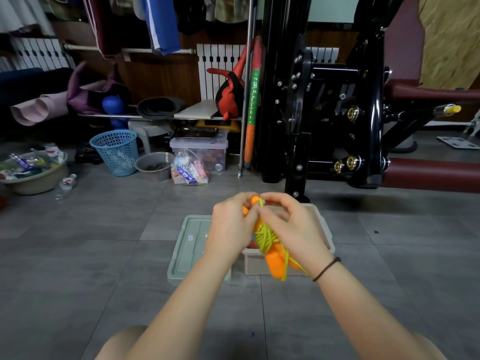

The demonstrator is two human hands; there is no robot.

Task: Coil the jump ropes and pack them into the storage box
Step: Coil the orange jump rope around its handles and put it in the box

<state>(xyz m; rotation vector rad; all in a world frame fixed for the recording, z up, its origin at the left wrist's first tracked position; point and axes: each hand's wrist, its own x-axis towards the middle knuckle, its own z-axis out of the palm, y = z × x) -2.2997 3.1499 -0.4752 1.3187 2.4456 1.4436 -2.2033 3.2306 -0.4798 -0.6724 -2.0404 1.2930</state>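
Note:
A jump rope (267, 239) with a yellow-green cord wound round its orange handles is held above the beige storage box (326, 231) on the floor. My left hand (231, 226) grips the upper ends of the orange handles. My right hand (288, 224) pinches the green cord near the top of the bundle. A loose loop of cord hangs below the handles. Something red lies inside the box, mostly hidden behind the bundle. The box's grey-green lid (189, 245) lies flat on the floor just left of the box.
Black gym machine (324, 113) stands behind the box at right. Farther back left are a blue mesh basket (117, 152), a grey bowl (153, 165), a clear plastic tub (200, 149), a bag of packets (189, 170) and a basin of clutter (33, 172). Grey tiled floor surrounds the box.

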